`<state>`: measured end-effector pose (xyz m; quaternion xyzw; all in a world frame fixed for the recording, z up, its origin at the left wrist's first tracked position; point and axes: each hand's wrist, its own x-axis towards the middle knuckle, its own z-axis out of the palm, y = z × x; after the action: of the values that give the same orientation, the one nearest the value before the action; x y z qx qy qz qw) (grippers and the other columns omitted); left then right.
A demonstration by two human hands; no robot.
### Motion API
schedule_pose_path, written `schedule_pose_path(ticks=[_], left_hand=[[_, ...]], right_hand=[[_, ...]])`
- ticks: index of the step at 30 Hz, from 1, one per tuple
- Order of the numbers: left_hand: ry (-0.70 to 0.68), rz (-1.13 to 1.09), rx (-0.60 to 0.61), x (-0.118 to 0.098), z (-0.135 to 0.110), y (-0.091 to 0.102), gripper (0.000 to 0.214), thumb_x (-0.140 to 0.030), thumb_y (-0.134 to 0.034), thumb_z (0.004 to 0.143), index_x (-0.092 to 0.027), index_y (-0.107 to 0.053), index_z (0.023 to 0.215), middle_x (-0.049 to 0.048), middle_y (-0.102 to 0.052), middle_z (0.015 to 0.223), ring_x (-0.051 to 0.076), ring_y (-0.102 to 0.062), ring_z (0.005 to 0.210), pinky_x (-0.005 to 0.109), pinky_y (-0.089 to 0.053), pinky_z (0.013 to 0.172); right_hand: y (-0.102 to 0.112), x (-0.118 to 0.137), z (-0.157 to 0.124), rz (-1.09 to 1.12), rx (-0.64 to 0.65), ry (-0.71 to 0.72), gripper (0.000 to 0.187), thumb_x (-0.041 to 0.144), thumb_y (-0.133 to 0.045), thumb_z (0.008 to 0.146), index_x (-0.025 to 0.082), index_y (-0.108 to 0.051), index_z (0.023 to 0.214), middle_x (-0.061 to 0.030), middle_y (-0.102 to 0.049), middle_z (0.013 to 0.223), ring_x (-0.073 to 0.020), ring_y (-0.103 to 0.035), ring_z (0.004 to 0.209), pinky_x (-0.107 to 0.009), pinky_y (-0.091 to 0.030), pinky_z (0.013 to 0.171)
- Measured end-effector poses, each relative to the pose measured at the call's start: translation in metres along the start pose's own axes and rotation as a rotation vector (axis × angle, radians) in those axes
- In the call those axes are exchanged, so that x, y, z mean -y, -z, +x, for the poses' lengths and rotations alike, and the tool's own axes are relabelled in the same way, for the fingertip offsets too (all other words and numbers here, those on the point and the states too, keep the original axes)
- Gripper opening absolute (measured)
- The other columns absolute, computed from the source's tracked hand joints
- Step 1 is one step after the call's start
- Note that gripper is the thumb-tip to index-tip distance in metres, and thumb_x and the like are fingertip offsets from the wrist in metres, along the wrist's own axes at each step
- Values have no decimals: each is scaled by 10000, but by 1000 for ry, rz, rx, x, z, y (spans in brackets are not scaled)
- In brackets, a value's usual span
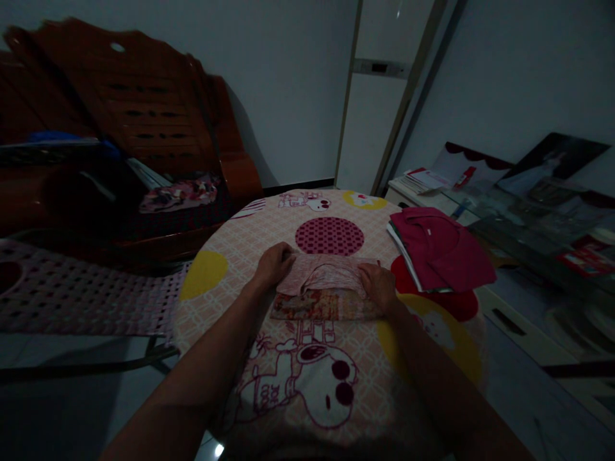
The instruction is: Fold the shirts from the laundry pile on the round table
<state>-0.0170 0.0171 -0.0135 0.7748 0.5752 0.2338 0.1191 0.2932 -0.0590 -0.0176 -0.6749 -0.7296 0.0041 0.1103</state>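
Pink fabric (331, 270) lies near a garment's (444, 256) unreadable label (429, 232).

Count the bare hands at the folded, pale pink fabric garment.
2: the bare left hand at the left end of the garment, the bare right hand at its right end.

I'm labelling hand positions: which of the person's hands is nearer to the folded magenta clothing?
The right hand: it's at the right end of the light-pink cloth, just left of the magenta clothing. The left hand is farther, at that cloth's left end.
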Motion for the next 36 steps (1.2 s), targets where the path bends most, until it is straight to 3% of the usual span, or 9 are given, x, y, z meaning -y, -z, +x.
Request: schedule_pose_path(ticks=[9,13,18,23,27,29,31,33,36], left_hand=[[-484,77,221,-75,-28,-11,471,-348,-673,859,-172,-593,1288,142,-614,1347,288,-561,1223,418,-438,1062],[-450,197,274,-93,-33,-13,215,-292,-537,948,-164,-654,1076,134,-706,1085,265,-630,1047,379,-499,920],[-351,108,208,-88,-31,-17,215,-222,-448,960,-166,-644,1027,124,-716,986,248,-657,935,358,-500,834],[-93,-387,-98,-75,-5,-3,159,-220,-450,912,-196,-584,830,41,-671,808,194,-623,769,295,-482,715],[345,-820,-494,-55,35,46,159,-121,-407,833,-204,-478,718,-23,-546,636,142,-541,599,246,-438,579],[418,-944,-767,-42,50,75,192,-48,-345,840,-201,-443,776,-26,-559,699,116,-568,651,232,-467,651],[423,-873,-1078,-31,57,98,236,9,-310,856,-202,-397,795,-7,-569,798,99,-582,767,234,-479,788],[297,-694,-1256,-27,54,112,203,-32,-311,927,-194,-407,852,32,-600,935,117,-585,911,281,-464,918],[64,-524,-1110,-34,40,116,118,-169,-365,993,-176,-481,971,88,-643,1105,179,-596,1079,361,-444,1009]], right_hand=[[-2,1,-3,44,-22,6,305,296,-458,1001,247,-722,1144,-64,-749,1151,-207,-701,965,-290,-497,852],[13,-10,-3,100,-168,-33,307,260,-440,987,202,-719,1102,-100,-739,1110,-213,-669,989,-292,-482,878],[60,-58,3,9,-529,-237,345,273,-400,977,128,-675,1126,-191,-682,1088,-286,-612,1033,-394,-464,921],[93,-105,0,-169,-577,-467,407,259,-495,894,55,-622,1223,-260,-633,1172,-358,-555,1155,-489,-431,989],[98,-123,-5,-207,-463,-635,365,214,-519,849,29,-698,1107,-269,-656,1098,-365,-608,1095,-465,-477,917],[100,-127,-6,-205,-415,-690,341,189,-520,835,24,-729,1047,-270,-674,1025,-367,-641,1028,-462,-497,869],[101,-128,-6,-207,-392,-719,331,181,-514,835,18,-740,1013,-274,-683,982,-371,-657,982,-463,-505,835],[103,-124,-6,-215,-432,-694,329,182,-492,849,22,-734,1003,-273,-686,975,-367,-660,963,-459,-502,825],[105,-109,0,-186,-567,-567,333,176,-447,867,45,-711,1023,-251,-689,996,-337,-651,954,-448,-487,847]])
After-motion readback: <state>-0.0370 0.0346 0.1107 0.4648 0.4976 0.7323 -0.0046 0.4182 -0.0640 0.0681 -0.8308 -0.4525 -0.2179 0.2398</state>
